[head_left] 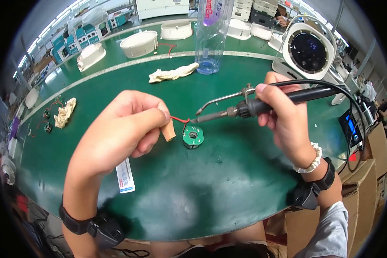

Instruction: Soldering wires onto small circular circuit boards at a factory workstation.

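My right hand (284,105) is closed around the black handle of a soldering iron (256,106), with a thin metal guide tube clamped above its shaft. The iron's tip points left and meets or nearly meets the end of a red wire (179,119). Between thumb and fingers, my left hand (127,129) pinches that wire; a tan sleeve-like cover (169,131) shows at its fingertips. Just below the tip, a small round green circuit board (193,136) with a central hole stands on the table, and a red lead runs down to it.
A clear plastic bottle (210,47) and a crumpled cream cloth (173,73) lie beyond my hands. White round housings (139,44) line the back. A white device with a display (309,51) stands right, near a blue-lit control box (351,127). The iron's black cable (331,84) loops there.
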{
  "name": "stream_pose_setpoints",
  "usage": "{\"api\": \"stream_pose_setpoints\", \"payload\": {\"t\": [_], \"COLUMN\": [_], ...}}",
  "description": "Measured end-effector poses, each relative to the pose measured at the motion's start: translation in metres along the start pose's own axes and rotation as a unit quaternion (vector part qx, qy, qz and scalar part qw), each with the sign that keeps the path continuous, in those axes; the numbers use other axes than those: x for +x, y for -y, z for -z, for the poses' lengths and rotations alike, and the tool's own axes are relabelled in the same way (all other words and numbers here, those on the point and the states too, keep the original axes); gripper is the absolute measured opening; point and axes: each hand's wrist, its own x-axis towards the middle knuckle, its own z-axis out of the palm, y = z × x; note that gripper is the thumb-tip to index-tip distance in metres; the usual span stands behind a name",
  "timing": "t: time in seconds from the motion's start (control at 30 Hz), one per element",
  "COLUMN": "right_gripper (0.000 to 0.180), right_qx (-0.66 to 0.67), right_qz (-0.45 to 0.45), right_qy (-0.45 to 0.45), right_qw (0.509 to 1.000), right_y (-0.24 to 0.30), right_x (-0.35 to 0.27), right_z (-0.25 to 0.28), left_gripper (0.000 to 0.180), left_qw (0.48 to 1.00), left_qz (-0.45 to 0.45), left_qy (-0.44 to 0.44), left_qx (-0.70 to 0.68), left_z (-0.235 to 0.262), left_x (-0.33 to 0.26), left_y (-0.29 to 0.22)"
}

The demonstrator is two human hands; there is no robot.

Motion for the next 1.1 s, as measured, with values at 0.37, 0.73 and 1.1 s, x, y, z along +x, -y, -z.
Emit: {"api": "stream_pose_setpoints", "payload": {"t": [0.37,0.73,1.1], "right_gripper": [0.029,0.019,0.015], "right_qx": [0.042,0.012,0.066], "right_qz": [-0.009,0.086,0.167], "right_qy": [0.001,-0.106,-0.174], "right_qw": [0.999,0.991,0.968], "right_y": [0.001,0.005,0.016], "right_x": [-0.001,0.022,0.031], "right_z": [0.0,0.029,0.054], "left_gripper": [0.015,0.029,0.024], "left_qw": [0.957,0.796,0.792], "left_qz": [-0.031,-0.355,-0.329], "left_qy": [-0.107,-0.047,-0.054], "left_qx": [0.269,0.487,0.512], "left_z": [-0.008,-0.021,-0.02], "left_x": [-0.007,0.004,0.009], "left_y": [-0.005,0.003,0.01]}}
